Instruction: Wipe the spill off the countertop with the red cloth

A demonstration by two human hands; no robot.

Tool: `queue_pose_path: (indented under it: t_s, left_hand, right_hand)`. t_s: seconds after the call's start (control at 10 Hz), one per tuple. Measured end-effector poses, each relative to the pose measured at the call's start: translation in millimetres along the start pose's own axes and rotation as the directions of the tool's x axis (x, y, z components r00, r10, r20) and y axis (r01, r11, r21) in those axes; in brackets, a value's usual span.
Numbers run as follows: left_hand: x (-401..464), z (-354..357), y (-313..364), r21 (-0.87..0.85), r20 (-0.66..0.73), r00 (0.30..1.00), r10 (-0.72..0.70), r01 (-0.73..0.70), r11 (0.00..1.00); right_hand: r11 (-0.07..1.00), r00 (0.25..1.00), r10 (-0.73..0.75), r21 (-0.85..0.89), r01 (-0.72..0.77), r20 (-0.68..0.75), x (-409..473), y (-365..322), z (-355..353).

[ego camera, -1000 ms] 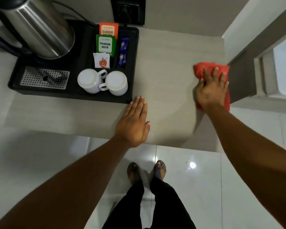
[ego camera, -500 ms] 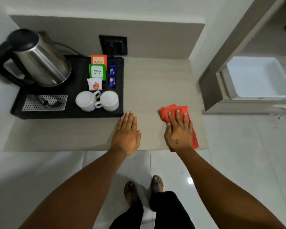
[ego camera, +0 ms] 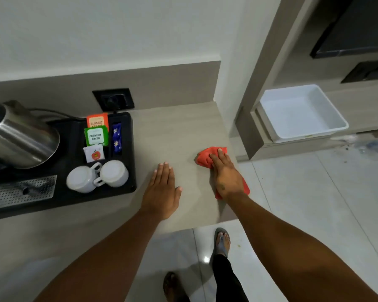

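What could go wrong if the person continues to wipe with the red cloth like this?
1. The red cloth under the right hand lies near the right edge of the countertop; it could slide off.
2. The left hand rests close to the black tray; a wide leftward stroke might bump the two white cups.

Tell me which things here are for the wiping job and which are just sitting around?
For the job:
red cloth
right hand, pressing on the cloth
countertop
left hand, resting flat on the countertop

Just sitting around:
black tray
kettle
two white cups
tea bags
white tub
wall socket
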State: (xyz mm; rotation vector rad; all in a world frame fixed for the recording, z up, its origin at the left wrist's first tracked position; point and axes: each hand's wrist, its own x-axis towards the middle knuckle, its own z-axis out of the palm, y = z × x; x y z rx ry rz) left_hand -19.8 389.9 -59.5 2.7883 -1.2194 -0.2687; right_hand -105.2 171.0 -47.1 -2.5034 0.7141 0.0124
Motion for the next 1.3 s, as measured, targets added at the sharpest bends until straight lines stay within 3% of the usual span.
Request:
queue_pose_path:
  t_s: [0.3, 0.5, 0.6, 0.7, 0.8, 0.9, 1.0, 1.1, 1.3]
  left_hand:
    - [156.5, -42.2, 150.1, -0.050, -0.078, 0.967, 0.244, -0.248, 0.967]
    - [252.2, -47.9, 235.3, -0.048, -0.067, 0.940, 0.334, -0.338, 0.940]
    - [284.4, -37.6, 253.2, -0.009, -0.060, 0.950, 0.306, -0.307, 0.952]
    - [305.9, -25.7, 260.4, -0.006, -0.025, 0.969, 0.248, -0.248, 0.969]
    - [314.8, -16.4, 259.0, -0.003, -0.011, 0.977, 0.211, -0.211, 0.977]
    - [315.3, -8.8, 250.6, -0.008, 0.012, 0.977, 0.212, -0.211, 0.977]
    - [317.9, -0.3, 242.7, -0.029, 0.047, 0.982, 0.183, -0.182, 0.983]
    - [315.8, 1.6, 234.1, -0.098, 0.056, 0.986, 0.156, -0.150, 0.984]
    - [298.4, -48.2, 193.7, -0.061, -0.088, 0.988, 0.130, -0.136, 0.989]
  right_hand:
    - [0.991, 0.956, 0.132, 0.040, -0.126, -0.261, 77.5, 105.4, -134.2]
    - [0.944, 0.919, 0.309, -0.038, -0.328, -0.245, 149.7, 197.8, -199.4]
    - [0.951, 0.936, 0.297, -0.029, -0.308, -0.190, 186.1, 214.4, -200.7]
    - [0.971, 0.962, 0.238, 0.024, -0.237, -0.134, 214.3, 216.1, -182.8]
    - [0.963, 0.963, 0.269, -0.033, -0.268, 0.008, 228.5, 218.5, -157.0]
    - [0.954, 0.967, 0.247, -0.190, -0.233, 0.056, 229.3, 222.5, -134.6]
    - [0.948, 0.968, 0.244, -0.225, -0.226, 0.056, 232.9, 224.6, -132.6]
    - [0.959, 0.969, 0.243, -0.157, -0.235, 0.038, 232.5, 222.5, -143.1]
    - [0.980, 0.951, 0.199, 0.027, -0.198, -0.237, 203.7, 177.1, -173.1]
